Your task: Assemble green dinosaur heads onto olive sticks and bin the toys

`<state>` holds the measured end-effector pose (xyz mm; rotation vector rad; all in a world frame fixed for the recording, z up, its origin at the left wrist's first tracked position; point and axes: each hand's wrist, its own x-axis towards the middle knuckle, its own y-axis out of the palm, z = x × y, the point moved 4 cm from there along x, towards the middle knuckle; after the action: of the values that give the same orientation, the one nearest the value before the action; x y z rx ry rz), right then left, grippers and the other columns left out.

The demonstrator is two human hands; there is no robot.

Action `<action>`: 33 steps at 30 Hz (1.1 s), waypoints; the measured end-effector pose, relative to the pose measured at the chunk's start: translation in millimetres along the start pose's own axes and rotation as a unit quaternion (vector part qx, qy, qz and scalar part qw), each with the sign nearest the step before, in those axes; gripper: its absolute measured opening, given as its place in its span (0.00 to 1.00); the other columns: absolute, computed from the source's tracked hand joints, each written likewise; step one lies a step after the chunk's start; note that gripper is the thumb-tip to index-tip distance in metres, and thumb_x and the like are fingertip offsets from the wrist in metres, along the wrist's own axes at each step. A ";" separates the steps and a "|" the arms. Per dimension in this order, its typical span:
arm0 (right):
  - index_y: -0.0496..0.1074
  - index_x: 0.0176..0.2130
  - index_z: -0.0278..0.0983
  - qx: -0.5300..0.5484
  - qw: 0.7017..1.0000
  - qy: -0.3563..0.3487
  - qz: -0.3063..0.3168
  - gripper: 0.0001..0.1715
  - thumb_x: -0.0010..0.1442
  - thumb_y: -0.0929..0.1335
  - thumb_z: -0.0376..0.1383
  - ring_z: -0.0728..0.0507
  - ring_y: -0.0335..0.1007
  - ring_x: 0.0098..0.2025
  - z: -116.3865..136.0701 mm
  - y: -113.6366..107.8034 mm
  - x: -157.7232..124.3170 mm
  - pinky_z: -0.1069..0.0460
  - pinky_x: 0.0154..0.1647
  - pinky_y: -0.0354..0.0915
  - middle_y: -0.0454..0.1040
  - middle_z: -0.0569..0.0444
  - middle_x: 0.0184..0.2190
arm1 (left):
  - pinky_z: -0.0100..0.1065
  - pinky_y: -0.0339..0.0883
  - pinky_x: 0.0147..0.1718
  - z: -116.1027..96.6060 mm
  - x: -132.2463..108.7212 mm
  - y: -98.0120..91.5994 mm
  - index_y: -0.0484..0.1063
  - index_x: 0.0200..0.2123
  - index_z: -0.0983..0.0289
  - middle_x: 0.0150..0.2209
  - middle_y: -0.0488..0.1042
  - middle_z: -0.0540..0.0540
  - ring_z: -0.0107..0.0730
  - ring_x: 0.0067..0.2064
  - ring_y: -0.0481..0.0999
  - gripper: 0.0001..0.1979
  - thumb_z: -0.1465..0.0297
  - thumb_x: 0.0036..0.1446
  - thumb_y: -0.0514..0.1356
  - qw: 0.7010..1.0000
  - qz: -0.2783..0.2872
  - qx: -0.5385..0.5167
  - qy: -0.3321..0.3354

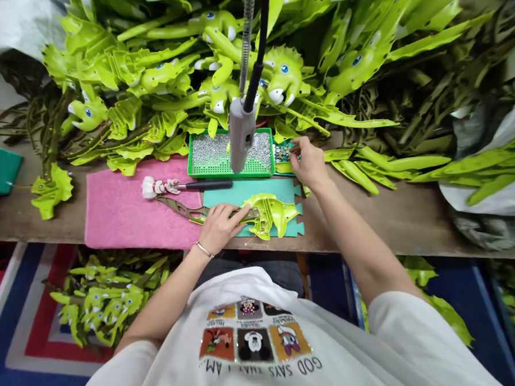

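Your left hand [220,229] holds a green plastic dinosaur [269,215] flat on the teal mat [249,192]; your right hand [310,164] curls at a small stud tray [282,152], grip unclear. Green pieces [165,71] heap the far tabletop [415,231].

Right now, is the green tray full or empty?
Mostly full: silver beads cover most of the green tray, leaving a bare patch near the front.

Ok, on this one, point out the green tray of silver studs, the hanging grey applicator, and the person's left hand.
Green tray of silver studs [230,175]: head view, on its front rim.
Hanging grey applicator [240,133]: head view, on its body.
Left hand [220,229]: head view, on the back of the hand.
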<state>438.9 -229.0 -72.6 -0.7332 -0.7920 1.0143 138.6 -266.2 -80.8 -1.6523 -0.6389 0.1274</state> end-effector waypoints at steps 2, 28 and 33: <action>0.69 0.52 0.35 -0.043 0.999 0.012 0.021 0.24 0.56 0.63 0.29 0.34 0.75 0.42 -1.5 8.5 6.5 0.38 0.48 0.70 0.80 0.42 0.40 | 0.37 0.63 0.43 -0.1 1.1 -0.6 0.68 0.62 0.58 0.44 0.77 0.57 0.38 0.44 0.72 0.21 0.62 0.68 0.58 1.000 0.011 0.011 -0.003; 0.63 0.37 0.41 0.202 0.951 0.023 0.232 0.12 0.50 0.66 0.30 0.47 0.73 0.27 102.8 -18.5 -118.8 0.51 0.31 0.69 0.77 0.57 0.28 | 0.38 0.60 0.41 -7.3 17.3 -20.0 0.67 0.63 0.56 0.44 0.76 0.55 0.40 0.45 0.70 0.24 0.65 0.64 0.63 0.995 0.098 0.018 -0.029; 0.65 0.36 0.40 0.158 0.985 0.018 0.059 0.06 0.54 0.66 0.33 0.45 0.73 0.31 55.6 -28.2 -61.9 0.47 0.37 0.71 0.77 0.52 0.32 | 0.38 0.59 0.39 -4.8 19.2 -22.1 0.68 0.62 0.56 0.43 0.76 0.55 0.39 0.43 0.70 0.24 0.64 0.64 0.63 0.996 0.080 0.024 -0.035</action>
<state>385.1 -287.1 -34.4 -0.5272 -0.5423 1.1971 149.4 -260.3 -53.8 -1.6568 -0.5526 0.3153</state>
